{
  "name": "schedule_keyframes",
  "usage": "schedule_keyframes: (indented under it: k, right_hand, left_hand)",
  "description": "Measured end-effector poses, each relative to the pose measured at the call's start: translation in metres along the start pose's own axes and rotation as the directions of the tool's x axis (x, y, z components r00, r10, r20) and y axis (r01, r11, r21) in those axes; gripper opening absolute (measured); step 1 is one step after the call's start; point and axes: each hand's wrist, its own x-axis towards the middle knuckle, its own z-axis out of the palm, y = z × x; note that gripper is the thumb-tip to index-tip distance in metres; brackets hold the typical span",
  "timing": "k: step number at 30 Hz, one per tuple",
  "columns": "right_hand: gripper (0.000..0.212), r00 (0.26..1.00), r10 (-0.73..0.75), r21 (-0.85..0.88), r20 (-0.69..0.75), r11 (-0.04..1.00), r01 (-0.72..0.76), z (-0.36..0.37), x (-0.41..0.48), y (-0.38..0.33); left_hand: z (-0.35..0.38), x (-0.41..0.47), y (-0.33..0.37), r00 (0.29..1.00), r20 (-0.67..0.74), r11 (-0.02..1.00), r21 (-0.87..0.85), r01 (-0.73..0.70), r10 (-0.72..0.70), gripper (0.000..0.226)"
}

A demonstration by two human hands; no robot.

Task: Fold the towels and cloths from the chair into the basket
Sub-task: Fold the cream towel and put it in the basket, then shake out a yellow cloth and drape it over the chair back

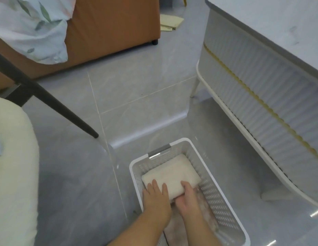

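the left hand [155, 194] lies flat with straight fingers on the near left part of a folded cream towel [172, 172], while the right hand [187, 198] grips the towel's near right edge with curled fingers. the towel sits in the far half of a white slotted basket [131, 172] on the grey tiled floor [137, 96], with a pinkish cloth [176, 229] under the forearms at the near end. a cream padded chair [12, 174] stands to the left, a ribbed white counter [261, 82] to the right, and a leaf-print cloth [30, 27] lies over a brown sofa [110, 23] beyond.
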Motion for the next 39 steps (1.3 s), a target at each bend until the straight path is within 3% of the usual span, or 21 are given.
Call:
schedule_keyframes:
  k: [2, 4, 5, 7, 9, 11, 13, 16, 19, 22, 25, 28, 30, 33, 36, 38, 39]
  right_hand:
    - [0.055, 0.995, -0.094, -0.121, -0.041, 0.989, 0.089, 0.006, -0.016, -0.006]
    - [0.045, 0.944, -0.303, -0.431, -0.131, 0.875, 0.221, 0.003, -0.032, -0.014]
    - [0.046, 0.890, -0.435, -0.626, -0.133, 0.733, 0.265, 0.001, -0.044, -0.017]
    - [0.048, 0.758, -0.637, -0.870, 0.141, 0.286, 0.402, -0.002, -0.070, -0.023]
    - [0.047, 0.663, -0.549, -0.844, 0.508, -0.167, 0.509, -0.005, -0.075, -0.029]
    - [0.050, 0.666, -0.308, -0.721, 0.679, -0.448, 0.528, 0.003, -0.062, -0.038]
    - [0.056, 0.667, -0.237, -0.650, 0.706, -0.592, 0.477, 0.011, -0.038, -0.044]
    - [0.092, 0.781, -0.149, -0.610, 0.606, -0.718, 0.336, 0.010, -0.013, -0.036]
    - [0.094, 0.756, -0.120, -0.554, 0.644, -0.755, 0.351, 0.008, -0.010, -0.031]
    - [0.076, 0.752, -0.102, -0.518, 0.651, -0.784, 0.342, 0.012, -0.010, -0.032]
    - [0.071, 0.834, -0.044, -0.519, 0.550, -0.801, 0.299, 0.026, -0.021, -0.041]
    - [0.073, 0.809, -0.085, -0.616, 0.581, -0.696, 0.369, 0.042, -0.048, -0.055]
    - [0.069, 0.758, -0.187, -0.691, 0.625, -0.585, 0.425, 0.053, -0.082, -0.065]
    - [0.060, 0.657, -0.289, -0.695, 0.696, -0.502, 0.515, 0.070, -0.150, -0.082]
    - [0.051, 0.532, -0.352, -0.636, 0.770, -0.483, 0.601, 0.093, -0.223, -0.085]
    - [0.048, 0.456, -0.329, -0.562, 0.827, -0.511, 0.651, 0.113, -0.269, -0.073]
    - [0.047, 0.419, -0.294, -0.512, 0.859, -0.526, 0.680, 0.125, -0.291, -0.062]
  left_hand:
    - [0.004, 0.003, 0.002, 1.000, -0.019, 1.000, -0.005, -0.008, 0.008, 0.070]
    - [0.006, 0.005, 0.002, 0.998, -0.064, 0.999, -0.044, 0.001, -0.004, 0.067]
    - [0.006, 0.007, 0.002, 0.995, -0.101, 0.997, -0.077, 0.010, -0.017, 0.064]
    - [0.006, 0.011, 0.001, 0.981, -0.179, 0.992, -0.120, 0.050, -0.071, 0.059]
    - [0.007, 0.017, 0.001, 0.972, -0.199, 0.989, -0.109, 0.104, -0.124, 0.064]
    - [0.011, 0.025, 0.002, 0.974, -0.167, 0.988, -0.052, 0.147, -0.153, 0.072]
    - [0.016, 0.033, 0.005, 0.976, -0.142, 0.986, 0.016, 0.169, -0.165, 0.076]
    - [0.025, 0.044, 0.009, 0.980, -0.118, 0.981, 0.086, 0.171, -0.161, 0.076]
    - [0.030, 0.055, 0.010, 0.978, -0.106, 0.976, 0.105, 0.191, -0.180, 0.079]
    - [0.026, 0.060, 0.008, 0.977, -0.082, 0.971, 0.121, 0.207, -0.199, 0.085]
    - [0.004, 0.047, 0.001, 0.984, -0.020, 0.967, 0.183, 0.179, -0.179, 0.086]
    - [-0.038, 0.015, -0.004, 0.990, 0.001, 0.964, 0.231, 0.135, -0.139, 0.082]
    - [-0.075, -0.020, -0.006, 0.995, 0.003, 0.954, 0.284, 0.098, -0.103, 0.068]
    - [-0.131, -0.092, -0.011, 0.999, -0.021, 0.938, 0.346, 0.030, -0.025, 0.054]
    - [-0.163, -0.182, -0.036, 0.964, -0.256, 0.966, 0.257, -0.007, 0.075, 0.042]
    - [-0.160, -0.236, -0.072, 0.824, -0.551, 0.988, 0.142, -0.061, 0.130, 0.030]
    - [-0.152, -0.259, -0.097, 0.692, -0.709, 0.991, 0.099, -0.093, 0.136, 0.026]
